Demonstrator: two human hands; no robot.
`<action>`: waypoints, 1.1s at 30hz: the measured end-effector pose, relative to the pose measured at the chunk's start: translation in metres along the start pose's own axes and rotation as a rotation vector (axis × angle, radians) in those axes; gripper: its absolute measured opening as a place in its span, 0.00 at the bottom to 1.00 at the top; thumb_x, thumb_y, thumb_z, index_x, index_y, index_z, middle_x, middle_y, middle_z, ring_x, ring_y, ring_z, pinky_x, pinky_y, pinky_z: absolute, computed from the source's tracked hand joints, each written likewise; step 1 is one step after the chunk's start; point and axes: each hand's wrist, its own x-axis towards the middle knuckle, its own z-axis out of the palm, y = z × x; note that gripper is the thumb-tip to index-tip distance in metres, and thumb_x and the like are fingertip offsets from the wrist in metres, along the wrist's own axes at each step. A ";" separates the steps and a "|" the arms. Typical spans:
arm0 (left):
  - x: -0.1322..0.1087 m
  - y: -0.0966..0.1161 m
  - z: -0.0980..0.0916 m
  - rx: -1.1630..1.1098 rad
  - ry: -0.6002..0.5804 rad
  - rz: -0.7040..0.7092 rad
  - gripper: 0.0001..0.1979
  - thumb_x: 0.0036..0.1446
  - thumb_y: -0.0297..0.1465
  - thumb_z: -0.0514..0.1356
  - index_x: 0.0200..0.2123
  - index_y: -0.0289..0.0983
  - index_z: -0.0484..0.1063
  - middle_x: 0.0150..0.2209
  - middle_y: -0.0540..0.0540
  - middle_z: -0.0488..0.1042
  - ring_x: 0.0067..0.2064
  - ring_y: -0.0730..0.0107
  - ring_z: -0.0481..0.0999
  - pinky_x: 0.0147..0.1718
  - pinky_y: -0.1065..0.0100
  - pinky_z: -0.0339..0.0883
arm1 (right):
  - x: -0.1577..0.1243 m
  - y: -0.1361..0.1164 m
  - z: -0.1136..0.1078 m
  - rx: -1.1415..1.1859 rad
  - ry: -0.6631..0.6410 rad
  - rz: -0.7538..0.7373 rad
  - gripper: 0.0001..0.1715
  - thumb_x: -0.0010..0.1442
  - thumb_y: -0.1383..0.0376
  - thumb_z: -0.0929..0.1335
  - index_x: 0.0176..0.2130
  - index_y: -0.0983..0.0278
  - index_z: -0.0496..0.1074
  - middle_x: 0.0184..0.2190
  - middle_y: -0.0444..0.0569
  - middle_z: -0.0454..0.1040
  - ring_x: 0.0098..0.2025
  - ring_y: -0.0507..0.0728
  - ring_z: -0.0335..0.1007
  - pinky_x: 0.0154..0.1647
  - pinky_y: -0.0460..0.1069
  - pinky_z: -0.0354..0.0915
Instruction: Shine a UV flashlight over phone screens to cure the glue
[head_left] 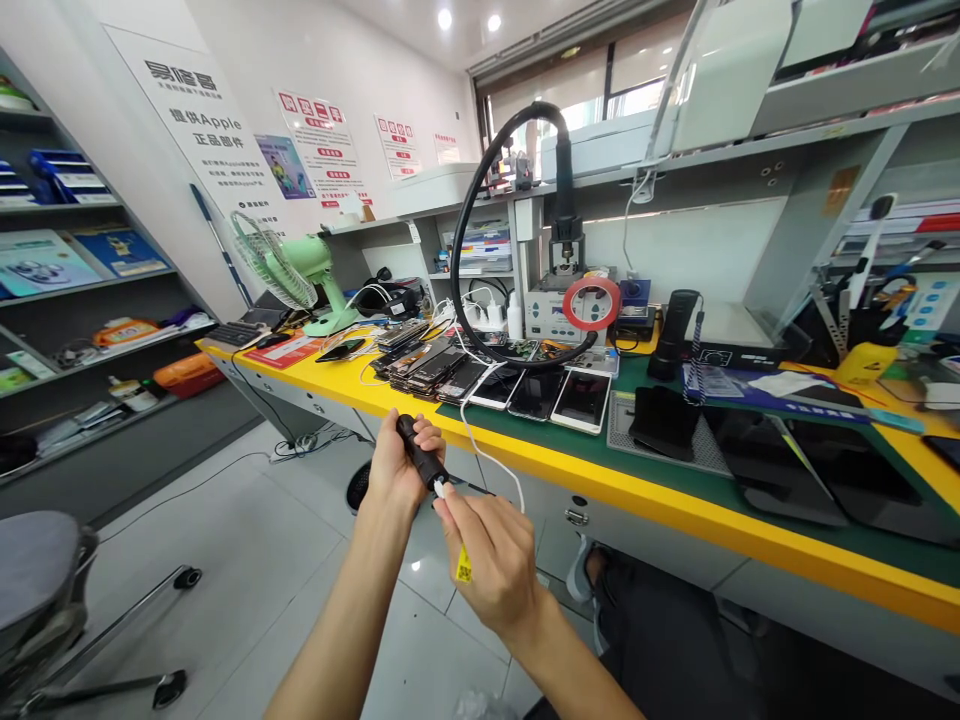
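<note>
My left hand (397, 470) is wrapped round a short black cylinder that looks like a flashlight (421, 455), held in front of the bench edge. At its near end, my right hand (491, 560) pinches the white plug of a charging cable (504, 462). The plug touches that end; whether it sits in a port I cannot tell. From there the white cable loops up onto the bench among the phones. A small yellow tag with a printed code (464, 565) shows below my right fingers.
The yellow-edged bench (660, 485) carries stacked phone parts (424, 368), a white phone (581, 400), dark tablets (862, 465) and a black handheld device (675, 335). A green fan (300, 270) stands at the left end. A wheeled chair (41, 580) is at lower left.
</note>
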 end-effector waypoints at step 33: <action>-0.001 0.003 -0.025 0.078 -0.108 0.213 0.16 0.68 0.41 0.48 0.34 0.35 0.62 0.25 0.52 0.59 0.20 0.79 0.59 0.16 0.75 0.59 | -0.019 -0.017 0.025 0.229 -0.055 0.559 0.07 0.68 0.67 0.66 0.44 0.63 0.74 0.35 0.44 0.81 0.34 0.51 0.78 0.36 0.44 0.70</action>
